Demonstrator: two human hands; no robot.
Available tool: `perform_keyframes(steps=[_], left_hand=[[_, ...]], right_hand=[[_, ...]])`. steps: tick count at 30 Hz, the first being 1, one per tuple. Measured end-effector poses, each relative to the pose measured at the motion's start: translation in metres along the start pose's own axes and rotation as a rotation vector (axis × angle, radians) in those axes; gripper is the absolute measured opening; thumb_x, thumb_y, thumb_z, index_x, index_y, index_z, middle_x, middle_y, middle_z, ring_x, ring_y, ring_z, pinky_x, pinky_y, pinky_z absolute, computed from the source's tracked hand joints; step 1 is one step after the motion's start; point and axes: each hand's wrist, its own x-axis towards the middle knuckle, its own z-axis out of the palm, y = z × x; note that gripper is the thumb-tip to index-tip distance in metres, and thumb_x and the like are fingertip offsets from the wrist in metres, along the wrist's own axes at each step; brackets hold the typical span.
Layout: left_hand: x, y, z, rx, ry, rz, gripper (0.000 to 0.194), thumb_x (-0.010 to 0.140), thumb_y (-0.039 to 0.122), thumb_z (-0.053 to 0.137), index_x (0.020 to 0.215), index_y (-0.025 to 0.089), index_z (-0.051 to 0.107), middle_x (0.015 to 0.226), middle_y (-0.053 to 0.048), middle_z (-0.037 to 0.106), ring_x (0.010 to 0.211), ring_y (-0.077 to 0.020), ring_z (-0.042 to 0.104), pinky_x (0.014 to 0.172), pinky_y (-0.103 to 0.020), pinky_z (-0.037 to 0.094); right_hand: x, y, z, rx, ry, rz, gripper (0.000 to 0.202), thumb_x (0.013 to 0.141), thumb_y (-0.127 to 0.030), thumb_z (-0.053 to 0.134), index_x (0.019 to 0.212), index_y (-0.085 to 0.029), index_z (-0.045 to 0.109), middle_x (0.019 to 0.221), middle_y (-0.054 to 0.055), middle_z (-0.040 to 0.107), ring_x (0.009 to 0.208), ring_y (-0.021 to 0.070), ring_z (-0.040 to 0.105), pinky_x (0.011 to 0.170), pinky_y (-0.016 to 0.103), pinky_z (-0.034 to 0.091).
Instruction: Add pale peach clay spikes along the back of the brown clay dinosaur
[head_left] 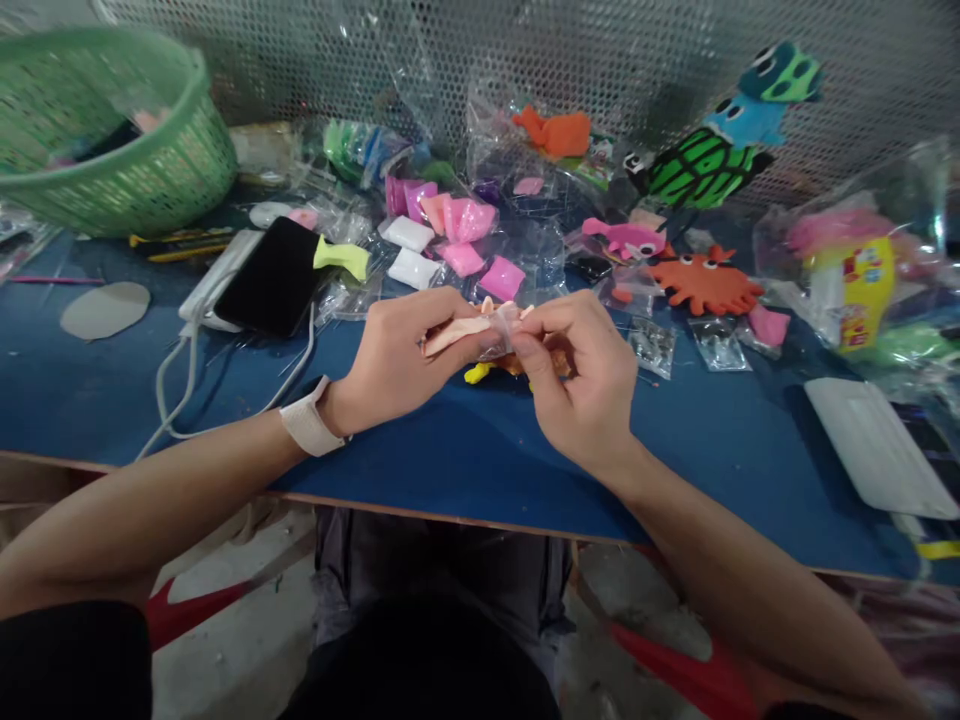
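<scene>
My left hand (pixel 409 350), with a pale band around its wrist, is closed in a pinch on a small clear plastic packet (pixel 502 322). A peach strip of what looks like modelling clay (pixel 459 331) lies along its fingers. My right hand (pixel 589 385) pinches the other side of the packet with thumb and forefinger. Peach lumps peek out just behind the fingertips. Beneath the hands, on the blue table (pixel 450 460), lies a small yellow and orange-brown figure (pixel 480 373), mostly covered by them.
A black phone (pixel 270 275) and white cable (pixel 169 380) lie left, near a green basket (pixel 172 165). Pink packets (pixel 461 258) and white packets (pixel 412 268) sit behind my hands. An orange crab figure (pixel 709 285), stacked turtle figures (pixel 697 170) and a white case (pixel 877 445) stand right.
</scene>
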Motion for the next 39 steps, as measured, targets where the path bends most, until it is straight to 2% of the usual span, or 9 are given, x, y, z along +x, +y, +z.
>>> perform_keyframes(steps=[7, 12, 17, 22, 24, 28, 31, 36, 39], left_hand=[[-0.001, -0.005, 0.0, 0.018, -0.019, -0.037, 0.035, 0.105, 0.032, 0.081, 0.076, 0.017, 0.069, 0.066, 0.004, 0.066, 0.06, -0.0081, 0.052, 0.057, -0.024, 0.037], [0.0, -0.008, -0.003, -0.036, -0.058, 0.054, 0.026, 0.106, 0.038, 0.083, 0.091, 0.017, 0.082, 0.07, 0.003, 0.072, 0.06, -0.0074, 0.058, 0.056, -0.022, 0.04], [0.0, -0.006, -0.002, -0.14, -0.05, 0.03, 0.021, 0.104, 0.038, 0.087, 0.102, 0.017, 0.084, 0.084, 0.0, 0.084, 0.067, -0.0081, 0.071, 0.06, -0.02, 0.051], [-0.005, -0.006, 0.003, -0.297, -0.015, -0.103, 0.032, 0.105, 0.048, 0.086, 0.112, 0.018, 0.077, 0.091, -0.002, 0.084, 0.071, -0.0119, 0.079, 0.062, -0.022, 0.062], [-0.006, -0.006, 0.005, -0.307, -0.007, -0.119, 0.028, 0.108, 0.046, 0.082, 0.113, 0.019, 0.076, 0.092, -0.001, 0.084, 0.07, -0.0117, 0.079, 0.061, -0.022, 0.063], [-0.006, -0.008, 0.007, -0.313, 0.046, -0.128, 0.023, 0.11, 0.042, 0.08, 0.111, 0.021, 0.073, 0.085, 0.002, 0.081, 0.06, -0.0094, 0.075, 0.053, -0.021, 0.059], [-0.004, -0.011, 0.006, -0.349, 0.074, -0.103, 0.022, 0.109, 0.041, 0.081, 0.111, 0.022, 0.071, 0.082, 0.004, 0.08, 0.056, -0.0097, 0.075, 0.049, -0.02, 0.059], [-0.004, -0.013, 0.004, -0.336, 0.007, -0.099, 0.026, 0.106, 0.041, 0.086, 0.111, 0.022, 0.068, 0.085, 0.004, 0.081, 0.06, -0.012, 0.079, 0.052, -0.021, 0.062], [-0.004, -0.011, 0.002, -0.273, 0.035, -0.05, 0.031, 0.103, 0.046, 0.088, 0.107, 0.022, 0.069, 0.084, 0.004, 0.079, 0.06, -0.0101, 0.076, 0.051, -0.019, 0.058]], right_hand=[[-0.001, 0.0, -0.001, 0.063, -0.071, 0.077, 0.012, 0.114, -0.031, 0.07, 0.103, -0.027, 0.072, 0.102, 0.002, 0.073, 0.083, 0.0144, 0.067, 0.067, 0.031, 0.055], [-0.002, -0.007, -0.001, 0.232, -0.113, 0.144, 0.011, 0.108, -0.036, 0.08, 0.115, -0.027, 0.078, 0.118, 0.005, 0.08, 0.099, 0.0182, 0.077, 0.074, 0.032, 0.065], [-0.002, -0.011, 0.003, 0.486, -0.08, 0.288, 0.007, 0.104, -0.034, 0.085, 0.103, -0.029, 0.081, 0.129, 0.002, 0.086, 0.105, 0.0188, 0.084, 0.082, 0.033, 0.074], [-0.002, -0.008, 0.006, 0.601, 0.05, 0.432, 0.019, 0.101, -0.047, 0.09, 0.102, -0.03, 0.081, 0.105, -0.002, 0.088, 0.091, 0.018, 0.087, 0.085, 0.034, 0.077], [-0.003, -0.01, 0.005, 0.615, 0.066, 0.436, 0.019, 0.1, -0.048, 0.091, 0.102, -0.031, 0.081, 0.099, -0.003, 0.087, 0.091, 0.0184, 0.088, 0.086, 0.034, 0.077], [-0.002, -0.018, 0.003, 0.528, -0.002, 0.404, 0.012, 0.1, -0.034, 0.088, 0.112, -0.031, 0.085, 0.117, -0.001, 0.09, 0.097, 0.0192, 0.088, 0.082, 0.032, 0.077], [-0.002, -0.019, 0.002, 0.457, -0.068, 0.419, 0.018, 0.101, -0.026, 0.083, 0.119, -0.029, 0.087, 0.116, 0.001, 0.091, 0.098, 0.0209, 0.089, 0.082, 0.034, 0.077], [-0.001, -0.013, 0.001, 0.535, 0.001, 0.416, 0.005, 0.101, -0.031, 0.087, 0.105, -0.029, 0.088, 0.113, -0.001, 0.09, 0.095, 0.0181, 0.088, 0.084, 0.031, 0.076], [0.0, -0.015, -0.001, 0.531, 0.06, 0.382, 0.011, 0.101, -0.041, 0.089, 0.102, -0.03, 0.086, 0.108, -0.001, 0.09, 0.091, 0.0162, 0.086, 0.083, 0.03, 0.075]])
